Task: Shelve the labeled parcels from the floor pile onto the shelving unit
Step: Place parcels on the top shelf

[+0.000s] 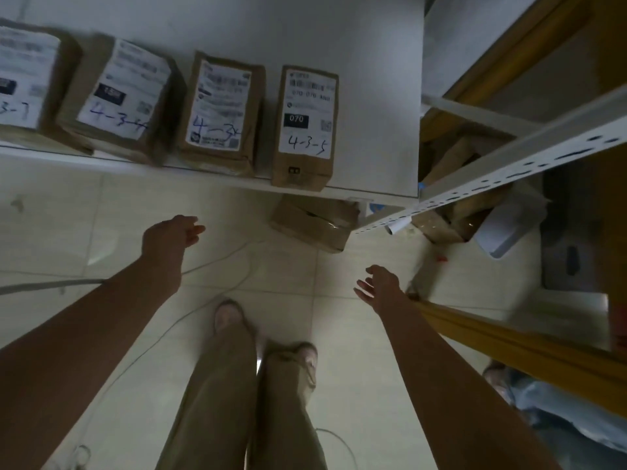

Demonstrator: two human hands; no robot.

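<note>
Head view: my left hand [169, 237] and right hand [381, 286] hang loose and hold nothing, a row of boxes [220, 110] stands on the shelf [373, 96], so I should bend low and take the floor box [314, 222] with both hands.

Pale glossy tiled floor [84, 215] is filling most of the view. Thin white cable [222, 254] is snaking across it and looping past khaki trouser legs [220, 385] and light-coloured shoes [227, 315]. Yellow wooden strip [509, 337] is running diagonally at right, with crumpled pale blue fabric [543, 401] lying beside it. Small red object [440, 257] is sitting on the tiles near a white rounded item [502, 232]. Both are too blurred to identify.
</note>
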